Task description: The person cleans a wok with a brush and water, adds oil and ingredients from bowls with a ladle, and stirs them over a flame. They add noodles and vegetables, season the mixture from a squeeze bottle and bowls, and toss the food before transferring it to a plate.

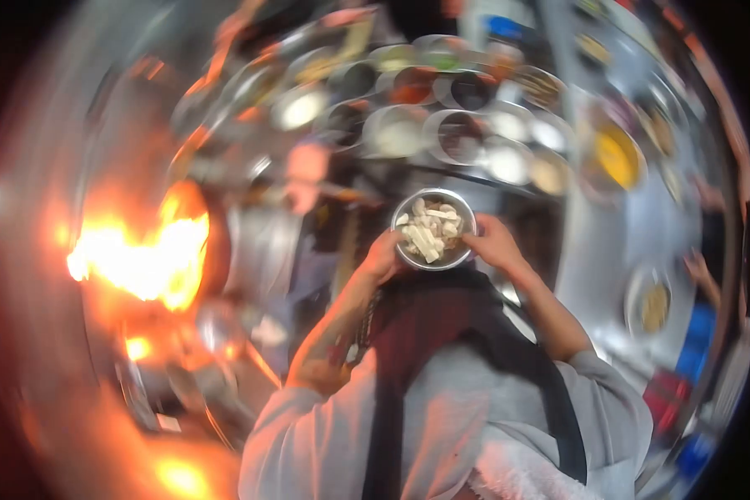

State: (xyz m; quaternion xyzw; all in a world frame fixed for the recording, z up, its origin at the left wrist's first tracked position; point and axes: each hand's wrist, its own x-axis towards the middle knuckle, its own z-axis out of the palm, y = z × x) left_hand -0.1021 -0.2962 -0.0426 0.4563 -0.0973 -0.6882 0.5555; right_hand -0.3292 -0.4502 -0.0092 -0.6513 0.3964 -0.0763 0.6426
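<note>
A round steel bowl (443, 266) is held in front of my apron, between my two hands. Pale cut pieces (429, 227), some flat and some strip-like, lie inside it; their exact kind is not clear. My left hand (382, 255) grips the bowl's left side, with the fingers partly hidden beneath the rim. On the opposite side my right hand (495, 242) is closed on the rim, thumb near the top edge. The bowl's underside is out of sight.
Large flames (146, 258) burn at a stove on the left. Ahead, several round containers (394, 132) of ingredients stand in rows. To the right runs a metal counter (596, 250) with a bowl of yellow food (617, 157) and a plate (647, 302). Another person's hand (698, 268) shows at its far edge.
</note>
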